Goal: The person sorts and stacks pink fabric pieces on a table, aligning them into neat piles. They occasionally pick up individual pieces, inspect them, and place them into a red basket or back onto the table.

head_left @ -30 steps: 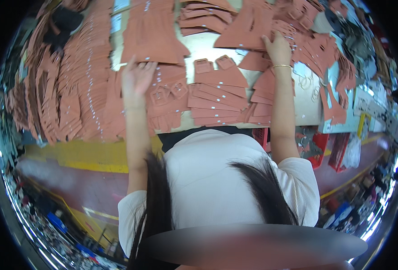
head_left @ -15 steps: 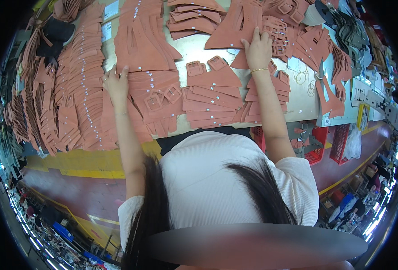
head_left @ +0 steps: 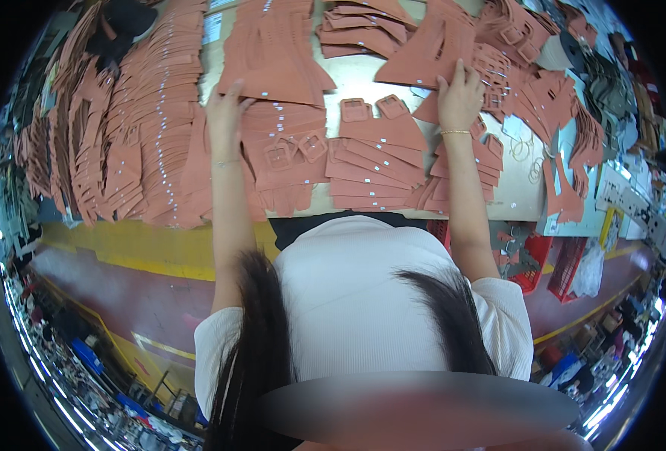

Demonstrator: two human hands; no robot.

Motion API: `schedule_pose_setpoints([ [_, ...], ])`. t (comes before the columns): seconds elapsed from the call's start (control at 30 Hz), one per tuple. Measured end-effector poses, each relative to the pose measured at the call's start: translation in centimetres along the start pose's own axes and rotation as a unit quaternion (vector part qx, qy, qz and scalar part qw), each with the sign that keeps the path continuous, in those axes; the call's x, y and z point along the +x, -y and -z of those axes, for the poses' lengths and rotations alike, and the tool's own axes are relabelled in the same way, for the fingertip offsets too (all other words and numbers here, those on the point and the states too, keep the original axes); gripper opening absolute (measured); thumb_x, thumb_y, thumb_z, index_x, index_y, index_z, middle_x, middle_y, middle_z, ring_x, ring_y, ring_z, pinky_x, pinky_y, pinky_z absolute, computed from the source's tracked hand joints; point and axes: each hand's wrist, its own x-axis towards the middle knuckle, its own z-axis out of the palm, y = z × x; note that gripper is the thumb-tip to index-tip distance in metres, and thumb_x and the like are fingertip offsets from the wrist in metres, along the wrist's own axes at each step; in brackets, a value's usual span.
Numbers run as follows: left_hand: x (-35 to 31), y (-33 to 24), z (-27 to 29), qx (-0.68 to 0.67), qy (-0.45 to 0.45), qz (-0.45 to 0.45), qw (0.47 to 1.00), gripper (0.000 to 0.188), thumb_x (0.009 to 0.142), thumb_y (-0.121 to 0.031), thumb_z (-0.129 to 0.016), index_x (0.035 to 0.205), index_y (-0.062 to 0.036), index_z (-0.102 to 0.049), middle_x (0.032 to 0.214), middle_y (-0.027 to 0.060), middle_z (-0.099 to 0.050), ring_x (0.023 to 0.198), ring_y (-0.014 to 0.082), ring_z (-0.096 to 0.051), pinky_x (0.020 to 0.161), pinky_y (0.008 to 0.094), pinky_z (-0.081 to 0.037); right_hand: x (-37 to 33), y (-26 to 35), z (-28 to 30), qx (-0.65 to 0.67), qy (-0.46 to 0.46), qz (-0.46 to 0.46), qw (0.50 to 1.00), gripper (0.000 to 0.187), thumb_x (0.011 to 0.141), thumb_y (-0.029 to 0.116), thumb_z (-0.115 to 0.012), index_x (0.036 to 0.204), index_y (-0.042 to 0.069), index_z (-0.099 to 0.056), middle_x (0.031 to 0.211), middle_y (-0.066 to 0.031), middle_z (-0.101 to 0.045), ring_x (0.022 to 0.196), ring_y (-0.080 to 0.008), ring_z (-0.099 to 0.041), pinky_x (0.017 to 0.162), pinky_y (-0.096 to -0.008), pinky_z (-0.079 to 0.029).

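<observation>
Flat salmon-coloured leather-like pieces lie in fanned stacks before me. My left hand [head_left: 227, 113] is at the lower left corner of a stack of large slotted pieces [head_left: 273, 60], thumb and fingers apart. My right hand [head_left: 461, 101] rests with stretched fingers on the lower right edge of another slotted piece [head_left: 427, 52]. Whether either hand's fingertips reach under an edge is hidden. Between my arms lie smaller stacked panels [head_left: 374, 161]. Pieces with square buckle-shaped frames [head_left: 280, 155] lie nearer my left forearm.
A long overlapping row of salmon pieces [head_left: 160, 113] covers the table's left side. Loose rings of thin cord [head_left: 519, 150] lie at the right. Dark green pieces [head_left: 607, 71] are piled at the far right. Red crates [head_left: 566, 274] stand below the table's right end.
The whole view has shifted, so the table's things sit further right and mostly higher. My left hand has moved slightly inward over its stack's corner. My right hand stays at its piece.
</observation>
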Motion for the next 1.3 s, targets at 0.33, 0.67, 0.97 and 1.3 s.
schedule_pose_setpoints([
  [0.33, -1.3, 0.1, -1.5, -0.238, 0.039, 0.138, 0.961, 0.057, 0.103, -0.04, -0.038, 0.143, -0.0004, -0.03, 0.144, 0.0203, -0.039, 0.132, 0.0358, -0.042, 0.109, 0.0513, -0.038, 6.8, 3.8, 5.2, 0.441, 0.276, -0.125, 0.845, 0.044, 0.087, 0.014, -0.064, 0.128, 0.002, -0.051, 0.109, -0.0168, -0.067, 0.092, -0.0263, -0.069, 0.067, -0.0372, -0.057],
  [0.67, -2.3, -0.3, -1.1, -0.314, 0.086, 0.131, 0.936, 0.111, 0.08, -0.086, -0.028, 0.15, -0.0008, -0.018, 0.155, 0.0205, -0.016, 0.143, 0.0414, -0.017, 0.117, 0.0563, -0.015, 6.1, 20.9, 6.0, 0.876, 0.295, -0.135, 0.358, 0.023, 0.095, 0.004, -0.055, 0.116, 0.004, -0.046, 0.099, -0.0081, -0.063, 0.076, -0.0158, -0.068, 0.07, -0.0268, -0.058],
  [0.97, -1.8, 0.7, -1.4, -0.266, 0.064, 0.112, 0.955, 0.073, 0.096, -0.056, -0.045, 0.142, 0.0006, -0.034, 0.146, 0.0193, -0.037, 0.138, 0.036, -0.032, 0.115, 0.0541, -0.025, 2.2, 19.0, 0.8, 0.519, 0.515, -0.044, 0.681, 0.049, 0.09, 0.024, -0.066, 0.125, -0.005, -0.048, 0.09, -0.0142, -0.067, 0.074, -0.0205, -0.07, 0.063, -0.0315, -0.059],
  [1.3, -1.7, 0.5, -2.1, -0.266, 0.008, 0.145, 0.953, 0.038, 0.101, -0.017, -0.045, 0.133, 0.0021, -0.04, 0.138, 0.0187, -0.044, 0.132, 0.0348, -0.04, 0.113, 0.0539, -0.031, -3.0, 1.8, 7.1, 0.113, 0.405, 0.066, 0.905, 0.045, 0.085, 0.046, -0.063, 0.095, 0.002, -0.067, 0.097, -0.0182, -0.067, 0.089, -0.0347, -0.066, 0.076, -0.045, -0.053],
])
